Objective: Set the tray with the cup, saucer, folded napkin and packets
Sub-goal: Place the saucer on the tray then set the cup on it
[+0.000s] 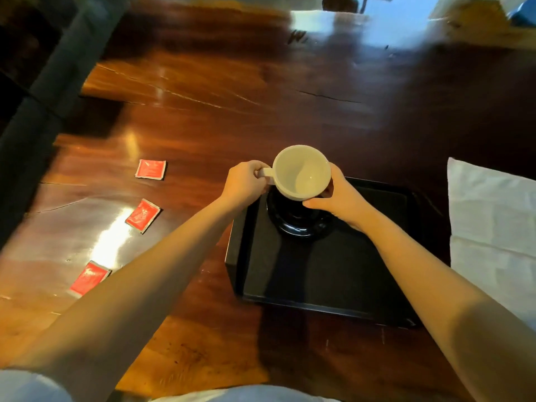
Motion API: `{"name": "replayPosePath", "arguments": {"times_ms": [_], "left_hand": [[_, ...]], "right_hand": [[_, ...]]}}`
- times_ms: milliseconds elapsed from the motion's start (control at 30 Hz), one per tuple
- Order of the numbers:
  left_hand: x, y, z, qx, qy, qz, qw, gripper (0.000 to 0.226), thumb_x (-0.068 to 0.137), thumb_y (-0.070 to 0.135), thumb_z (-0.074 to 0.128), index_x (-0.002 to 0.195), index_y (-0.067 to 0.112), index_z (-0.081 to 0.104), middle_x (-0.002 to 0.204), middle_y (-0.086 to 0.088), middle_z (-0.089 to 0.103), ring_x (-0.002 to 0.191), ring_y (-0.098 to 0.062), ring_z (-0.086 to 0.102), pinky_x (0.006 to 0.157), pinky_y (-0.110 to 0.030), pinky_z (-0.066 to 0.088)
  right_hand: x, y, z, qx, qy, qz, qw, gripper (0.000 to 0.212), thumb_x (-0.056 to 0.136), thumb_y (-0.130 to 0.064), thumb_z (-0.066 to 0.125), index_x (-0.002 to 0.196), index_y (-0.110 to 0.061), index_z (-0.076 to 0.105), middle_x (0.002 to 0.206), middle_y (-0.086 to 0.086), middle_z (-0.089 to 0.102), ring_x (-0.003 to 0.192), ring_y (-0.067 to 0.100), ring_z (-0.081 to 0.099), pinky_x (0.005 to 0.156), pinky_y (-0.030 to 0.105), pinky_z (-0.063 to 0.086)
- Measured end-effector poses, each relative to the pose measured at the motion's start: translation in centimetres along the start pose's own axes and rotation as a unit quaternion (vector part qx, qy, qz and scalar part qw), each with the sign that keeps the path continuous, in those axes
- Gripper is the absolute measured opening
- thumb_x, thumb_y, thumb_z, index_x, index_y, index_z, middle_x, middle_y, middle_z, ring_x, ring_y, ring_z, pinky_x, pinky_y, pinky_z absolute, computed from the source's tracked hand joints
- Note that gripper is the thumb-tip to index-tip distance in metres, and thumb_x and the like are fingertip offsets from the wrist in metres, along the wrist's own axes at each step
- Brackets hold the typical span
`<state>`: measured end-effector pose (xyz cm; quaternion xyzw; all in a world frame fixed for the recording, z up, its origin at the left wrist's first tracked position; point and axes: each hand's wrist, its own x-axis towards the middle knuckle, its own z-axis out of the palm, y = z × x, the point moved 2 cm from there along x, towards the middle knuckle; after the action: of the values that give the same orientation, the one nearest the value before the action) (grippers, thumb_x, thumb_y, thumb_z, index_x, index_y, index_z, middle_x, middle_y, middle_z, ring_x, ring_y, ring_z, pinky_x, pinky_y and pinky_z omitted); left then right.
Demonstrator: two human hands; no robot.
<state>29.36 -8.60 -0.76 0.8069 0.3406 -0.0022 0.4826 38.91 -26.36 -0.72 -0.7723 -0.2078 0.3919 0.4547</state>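
- Hands first: your left hand (245,181) pinches the handle of the cup (301,172), and your right hand (339,198) cups the opposite wall with the thumb low near the base. Both are closed on the same cup, which sits over the saucer (298,224); whether it already touches the saucer or hangs just above it, you cannot tell from this angle.
- Cup, as a guess: white glazed ceramic, stiff, fairly heavy for its size, smooth enough to slip and likely to chip if it lands hard. The handle gives you steering and the wall gives you support, so the two-handed hold suits it. Lower it straight and centre the foot in the saucer's well.
- Saucer: dark, glossy, lying in the far left part of the tray (319,274). It probably slides easily on that smooth floor, so press down gently, not sideways.
- Tray: black, with a low rim, resting on the polished wooden table (220,117); most of its floor is bare, leaving room for the rest.
- Napkin (490,224): a white cloth just right of the tray, on the table. Soft and limp; take it by an edge or fold so it keeps its shape.
- Packets (143,215): three red ones lie on the table well left of the tray. Thin, light and flat against a slick surface; you may need to slide one to lift a corner, then pinch it.
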Motion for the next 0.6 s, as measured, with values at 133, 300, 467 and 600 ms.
{"name": "replayPosePath", "arguments": {"times_ms": [133,300,467,600], "left_hand": [[0.2,0.5,1.4,0.108,-0.009,0.046,0.993,0.023,0.087,0.008,0.056,0.106,0.012,0.068,0.104,-0.007,0.070,0.094,-0.021,0.062,0.073,-0.027,0.044],[0.1,-0.5,2.4,0.170,-0.018,0.056,0.984,0.023,0.086,0.002,0.053,0.099,0.010,0.070,0.101,-0.008,0.071,0.092,-0.023,0.062,0.069,-0.027,0.039],[-0.2,-1.4,3.2,0.184,-0.022,0.061,0.981,0.023,0.084,0.001,0.054,0.099,0.009,0.070,0.100,-0.008,0.070,0.095,-0.023,0.062,0.071,-0.027,0.039],[0.1,-1.5,3.7,0.201,-0.039,0.062,0.977,0.024,0.086,0.002,0.053,0.103,0.009,0.069,0.103,-0.008,0.070,0.095,-0.023,0.061,0.073,-0.026,0.039]], "right_hand": [[-1.0,1.7,0.1,0.024,0.037,0.007,0.999,0.093,0.071,-0.001,0.076,0.143,-0.021,0.021,0.142,0.002,0.034,0.126,0.013,0.036,0.099,0.029,0.036],[-1.3,4.0,1.5,0.017,0.066,0.016,0.998,0.091,0.068,-0.005,0.079,0.141,-0.020,0.026,0.144,0.004,0.033,0.130,0.018,0.035,0.105,0.037,0.037],[-1.1,5.6,2.1,-0.001,0.085,0.019,0.996,0.089,0.067,-0.006,0.080,0.139,-0.019,0.030,0.143,0.005,0.035,0.129,0.018,0.036,0.098,0.031,0.035],[-0.9,6.5,2.0,-0.005,0.084,0.022,0.996,0.090,0.067,-0.009,0.080,0.140,-0.019,0.029,0.143,0.005,0.035,0.130,0.018,0.035,0.100,0.033,0.035]]}}
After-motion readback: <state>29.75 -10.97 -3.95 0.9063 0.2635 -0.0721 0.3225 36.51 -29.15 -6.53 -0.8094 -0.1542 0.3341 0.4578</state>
